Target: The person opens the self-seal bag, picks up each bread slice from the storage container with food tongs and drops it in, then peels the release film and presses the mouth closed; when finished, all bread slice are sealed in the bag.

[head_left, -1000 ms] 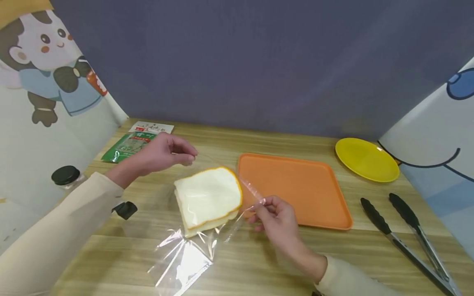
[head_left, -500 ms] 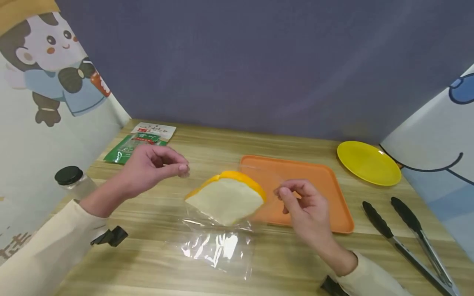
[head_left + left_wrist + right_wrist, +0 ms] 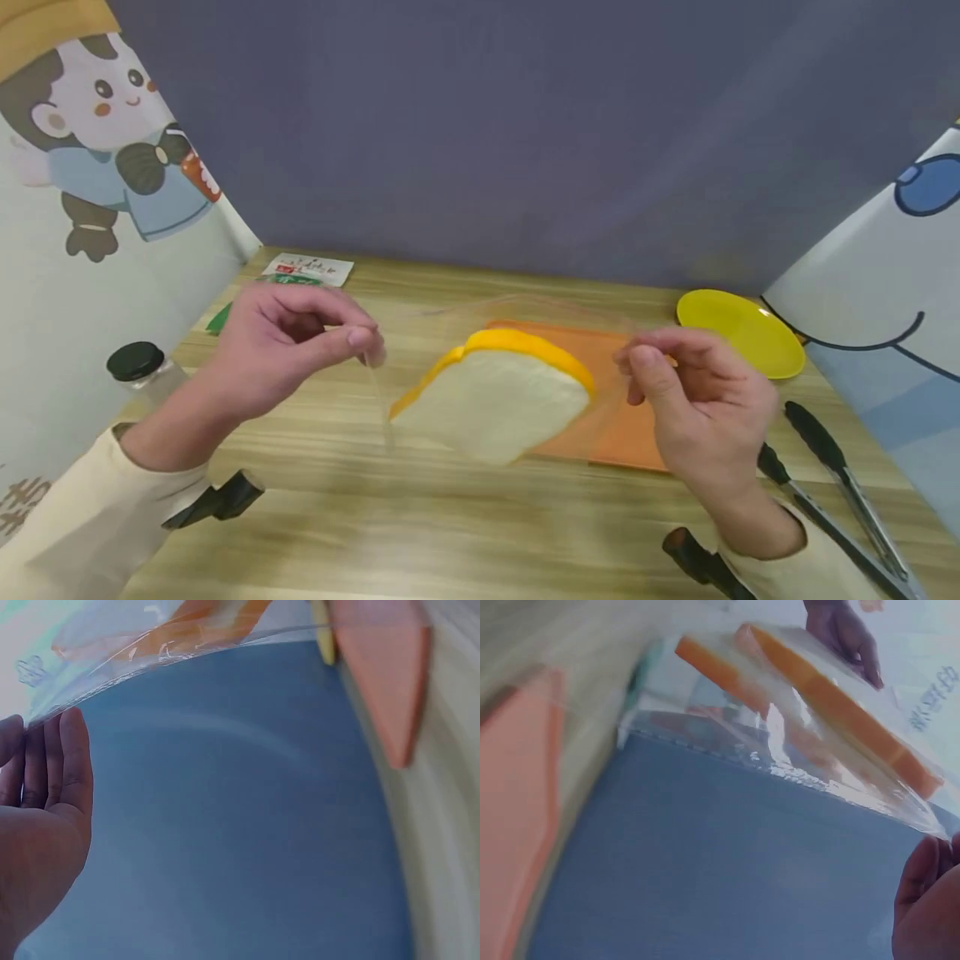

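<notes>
Two white bread slices (image 3: 495, 408) with orange-yellow crusts sit inside a clear plastic bag (image 3: 802, 776), raised above the table. My left hand (image 3: 288, 350) pinches the bag's edge between thumb and fingertips, left of the bread. On the other side, my right hand (image 3: 705, 408) pinches another part of the bag between thumb and fingers. The right wrist view shows both crusts (image 3: 840, 705) through the film, a little apart. Stretched between the hands, the bag is hard to make out in the head view.
Behind the bag lies an orange tray (image 3: 637, 450), partly covered. A yellow plate (image 3: 738, 333) is at the back right, with black-tipped tongs (image 3: 847, 483) in front of it. Black-lidded jar (image 3: 138, 367) stands at left. Packets (image 3: 307, 268) lie at the back left.
Both hands have lifted the bag and bread off the table, tilting the bread. My right hand has moved right and up, and the gap between the hands has widened.
</notes>
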